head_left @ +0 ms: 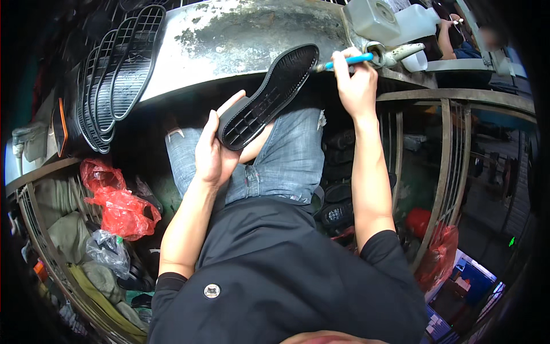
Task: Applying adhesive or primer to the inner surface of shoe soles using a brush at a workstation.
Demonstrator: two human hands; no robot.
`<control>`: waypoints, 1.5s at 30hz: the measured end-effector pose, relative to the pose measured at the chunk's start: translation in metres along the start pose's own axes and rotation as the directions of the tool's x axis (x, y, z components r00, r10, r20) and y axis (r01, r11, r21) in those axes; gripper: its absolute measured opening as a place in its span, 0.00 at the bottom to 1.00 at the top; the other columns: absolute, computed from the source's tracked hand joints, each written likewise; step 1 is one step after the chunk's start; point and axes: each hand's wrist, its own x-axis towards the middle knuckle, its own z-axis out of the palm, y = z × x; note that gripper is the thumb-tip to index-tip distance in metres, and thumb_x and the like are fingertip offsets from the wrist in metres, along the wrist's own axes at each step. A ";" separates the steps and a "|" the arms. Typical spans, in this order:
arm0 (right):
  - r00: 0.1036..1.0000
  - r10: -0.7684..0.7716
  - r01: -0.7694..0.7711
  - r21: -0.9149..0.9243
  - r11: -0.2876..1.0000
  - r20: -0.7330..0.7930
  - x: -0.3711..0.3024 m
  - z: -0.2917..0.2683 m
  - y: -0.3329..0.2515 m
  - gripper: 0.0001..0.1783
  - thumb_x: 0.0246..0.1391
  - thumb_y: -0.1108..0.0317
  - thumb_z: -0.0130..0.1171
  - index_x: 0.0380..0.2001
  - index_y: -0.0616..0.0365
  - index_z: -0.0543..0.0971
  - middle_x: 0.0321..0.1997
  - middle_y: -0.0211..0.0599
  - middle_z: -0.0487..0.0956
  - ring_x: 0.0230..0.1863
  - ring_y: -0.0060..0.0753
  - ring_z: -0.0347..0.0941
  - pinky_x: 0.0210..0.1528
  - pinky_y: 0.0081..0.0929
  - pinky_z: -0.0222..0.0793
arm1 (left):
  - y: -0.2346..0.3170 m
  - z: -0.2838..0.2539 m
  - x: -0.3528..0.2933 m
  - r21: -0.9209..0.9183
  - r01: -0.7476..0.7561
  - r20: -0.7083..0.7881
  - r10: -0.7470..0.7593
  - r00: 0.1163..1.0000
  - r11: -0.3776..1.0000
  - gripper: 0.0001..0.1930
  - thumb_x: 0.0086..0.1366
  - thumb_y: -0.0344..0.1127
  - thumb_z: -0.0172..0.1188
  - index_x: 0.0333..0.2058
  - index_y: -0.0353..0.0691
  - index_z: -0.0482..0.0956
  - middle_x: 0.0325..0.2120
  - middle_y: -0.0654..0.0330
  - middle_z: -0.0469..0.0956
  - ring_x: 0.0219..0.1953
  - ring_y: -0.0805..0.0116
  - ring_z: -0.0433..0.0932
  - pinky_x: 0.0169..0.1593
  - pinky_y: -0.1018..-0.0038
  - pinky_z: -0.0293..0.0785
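Observation:
My left hand grips a black shoe sole by its heel end, tilted up above my lap with the toe pointing away to the right. The face toward me has a grid of hollows at the heel and a raised rim. My right hand is closed round a blue-handled brush. Its tip is at the sole's right edge near the toe; I cannot tell whether it touches. More black soles lie overlapped at the left end of the worktable.
Beyond my right hand stand a small metal pot, a stained spouted container and translucent plastic jugs. Metal railings flank me. Red plastic bags hang at left. Another person's arm shows at the far right.

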 end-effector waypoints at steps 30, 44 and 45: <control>0.906 -0.182 0.200 0.006 0.980 -0.381 0.037 0.095 0.033 0.18 0.63 0.69 0.70 0.55 0.56 0.81 0.50 0.44 0.81 0.54 0.54 0.77 0.59 0.49 0.72 | 0.057 0.016 0.095 0.065 0.094 0.143 -0.103 0.984 0.993 0.39 0.79 0.50 0.56 0.79 0.36 0.59 0.74 0.46 0.70 0.74 0.46 0.72 0.78 0.49 0.66; 0.936 -0.180 0.136 -0.161 0.978 -0.304 0.041 0.103 0.019 0.20 0.65 0.59 0.70 0.56 0.50 0.80 0.50 0.40 0.78 0.57 0.51 0.76 0.61 0.50 0.72 | 0.065 0.103 0.442 0.282 -0.044 0.164 -0.004 0.986 0.958 0.30 0.70 0.20 0.63 0.69 0.38 0.68 0.60 0.53 0.79 0.61 0.56 0.80 0.65 0.55 0.76; 0.938 -0.176 0.136 -0.151 0.979 -0.299 0.041 0.103 0.018 0.20 0.65 0.60 0.70 0.56 0.50 0.80 0.50 0.40 0.78 0.57 0.51 0.76 0.61 0.51 0.72 | 0.055 0.112 0.450 0.277 -0.043 0.172 -0.006 0.985 0.960 0.30 0.70 0.20 0.63 0.69 0.38 0.68 0.60 0.53 0.79 0.61 0.56 0.80 0.65 0.55 0.76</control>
